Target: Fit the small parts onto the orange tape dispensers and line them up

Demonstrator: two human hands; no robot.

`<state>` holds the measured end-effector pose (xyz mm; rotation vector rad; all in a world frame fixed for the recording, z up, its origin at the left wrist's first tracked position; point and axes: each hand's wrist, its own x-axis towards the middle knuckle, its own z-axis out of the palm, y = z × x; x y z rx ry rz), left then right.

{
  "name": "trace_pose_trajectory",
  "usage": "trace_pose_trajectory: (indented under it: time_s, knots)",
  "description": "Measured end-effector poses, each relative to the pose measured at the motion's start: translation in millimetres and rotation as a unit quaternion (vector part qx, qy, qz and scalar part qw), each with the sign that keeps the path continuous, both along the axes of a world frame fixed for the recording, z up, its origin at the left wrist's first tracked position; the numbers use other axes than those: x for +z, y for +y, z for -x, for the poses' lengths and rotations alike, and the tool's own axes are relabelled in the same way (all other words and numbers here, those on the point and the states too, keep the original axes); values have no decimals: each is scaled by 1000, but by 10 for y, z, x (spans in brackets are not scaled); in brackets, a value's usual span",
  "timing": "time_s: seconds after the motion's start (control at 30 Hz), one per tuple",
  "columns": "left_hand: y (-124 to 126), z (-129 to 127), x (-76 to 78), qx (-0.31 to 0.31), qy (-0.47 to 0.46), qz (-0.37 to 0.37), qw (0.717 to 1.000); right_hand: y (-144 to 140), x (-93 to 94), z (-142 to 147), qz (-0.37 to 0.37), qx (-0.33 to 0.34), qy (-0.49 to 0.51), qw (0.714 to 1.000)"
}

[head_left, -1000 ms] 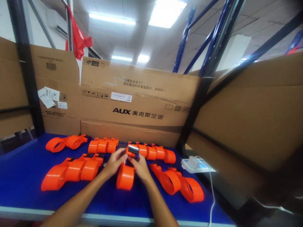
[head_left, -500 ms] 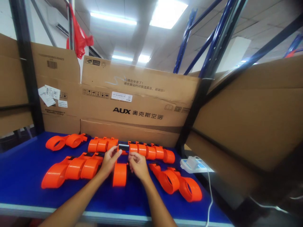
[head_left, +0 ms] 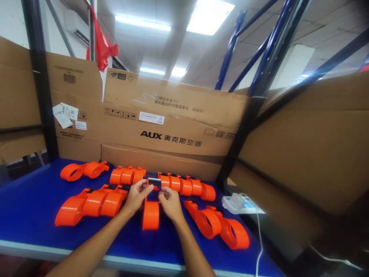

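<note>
An orange plastic dispenser (head_left: 151, 214) lies on the blue table (head_left: 34, 196) just in front of me, its far end between my hands. My left hand (head_left: 136, 195) pinches that far end from the left. My right hand (head_left: 170, 201) pinches it from the right. Between my fingertips sits a small dark and silver part (head_left: 154, 181). Whether that part is fixed to the dispenser cannot be told.
More orange dispensers lie around: a stacked group at the left (head_left: 90, 202), a pair at the back left (head_left: 82, 170), a row behind my hands (head_left: 184, 185), a pair at the right (head_left: 219, 225). Cardboard boxes (head_left: 170, 130) wall the back. A white power strip (head_left: 240, 202) rests at the right.
One second ago my hands held the dispenser's end with a shiny silver part on top. They drew slightly apart, then closed in again on the small part at the far end.
</note>
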<state>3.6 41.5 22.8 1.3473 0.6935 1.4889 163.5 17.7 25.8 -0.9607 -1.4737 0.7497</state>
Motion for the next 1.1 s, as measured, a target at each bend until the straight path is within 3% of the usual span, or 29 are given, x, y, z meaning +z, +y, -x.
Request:
trace_pose_trajectory:
  time_s: [0.4,0.77,0.97,1.1]
  knots:
    - [-48,-22,28,-5,-14,5,1000,5,-11,-36,-43,-54,-97,993]
    - [-70,-48,67,14,-56,30,998,69,-85,-39,-27,-44,-59,997]
    - [-211,-53,135,-26,-156,140,977,43,-58,10,-12,-35,-16,999]
    - [-174,-47,145,-95,-216,195,952,14,-36,14,1,3,-25,1000]
